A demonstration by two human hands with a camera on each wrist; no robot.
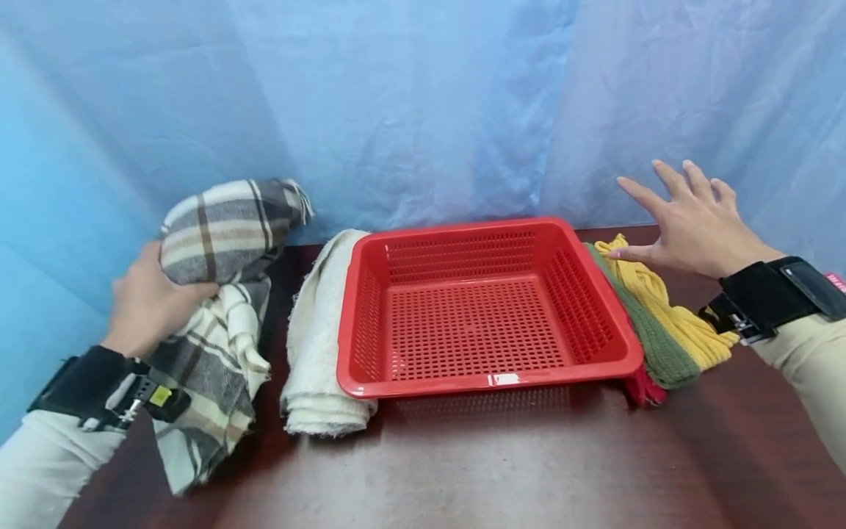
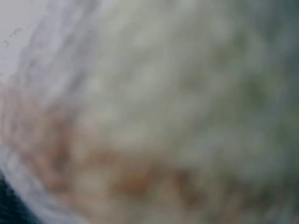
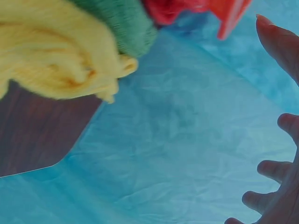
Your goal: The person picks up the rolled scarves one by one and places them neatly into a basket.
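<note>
Only overhead, left hand (image 1: 147,303) grips plaid scarf (image 1: 221,294).

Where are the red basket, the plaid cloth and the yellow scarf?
red basket (image 1: 490,380), head view, front rim.
plaid cloth (image 1: 228,228), head view, raised upper fold.
yellow scarf (image 1: 667,312), head view, middle of its length.
</note>
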